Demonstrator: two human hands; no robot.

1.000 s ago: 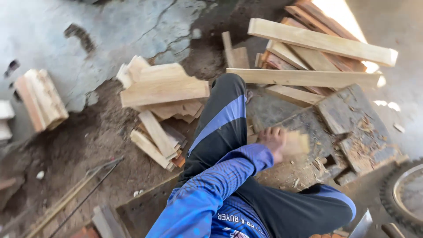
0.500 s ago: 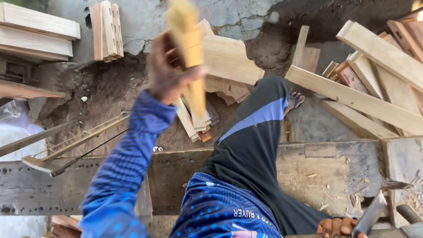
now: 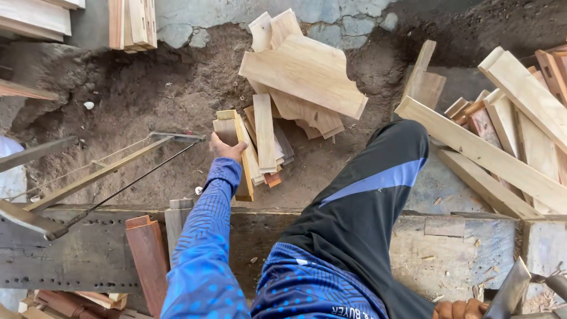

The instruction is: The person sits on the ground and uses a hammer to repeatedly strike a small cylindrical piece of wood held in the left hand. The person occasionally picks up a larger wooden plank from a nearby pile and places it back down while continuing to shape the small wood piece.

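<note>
My left hand (image 3: 227, 149), at the end of a blue patterned sleeve, reaches forward and grips a short pale wood piece (image 3: 227, 126). The piece stands on edge against a low stack of similar cut pieces (image 3: 264, 142) on the dirt floor. Behind that stack lies a heap of wider curved offcuts (image 3: 304, 74). My right hand (image 3: 464, 309) shows only at the bottom edge, closed around the handle of a metal-bladed chopping tool (image 3: 510, 289). My leg in dark trousers (image 3: 378, 189) stretches over a worn workbench (image 3: 449, 248).
A wooden bow saw (image 3: 112, 174) lies on the dirt at left. Long pale planks (image 3: 502, 156) are piled at right. A reddish block (image 3: 147, 254) stands against the dark bench beam (image 3: 71, 254). More boards (image 3: 133, 22) sit along the far wall.
My left hand picked a wood piece up off the bench, lifted it high, and has now brought it down to the stack on the floor. The view swung left.
</note>
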